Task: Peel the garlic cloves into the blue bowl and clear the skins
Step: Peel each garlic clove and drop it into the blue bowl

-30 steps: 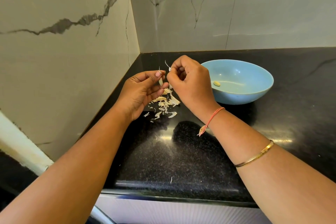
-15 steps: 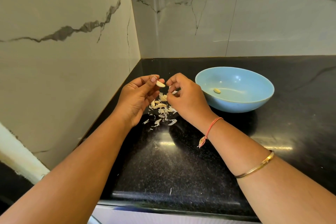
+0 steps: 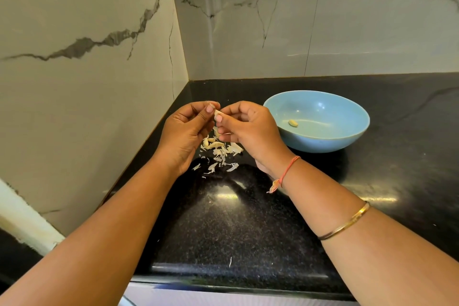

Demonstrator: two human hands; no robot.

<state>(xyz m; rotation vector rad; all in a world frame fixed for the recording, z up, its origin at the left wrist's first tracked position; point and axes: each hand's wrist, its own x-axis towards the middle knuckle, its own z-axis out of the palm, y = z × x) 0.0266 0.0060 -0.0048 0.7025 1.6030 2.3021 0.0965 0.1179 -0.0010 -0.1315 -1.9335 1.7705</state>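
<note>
Pinching one clove (image 3: pixel 218 114) between both thumbs and fingertips, your left hand (image 3: pixel 184 131) and right hand (image 3: pixel 250 129) hold it left of the bowl (image 3: pixel 323 140), above the skins (image 3: pixel 219 153). Another clove (image 3: pixel 292 123) lies in the bowl.

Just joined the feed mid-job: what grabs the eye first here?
The left hand and right hand meet above the black counter, pinching one garlic clove between them. Just below lies a heap of pale skins, and to the right sits the blue bowl with a single peeled clove inside.
</note>
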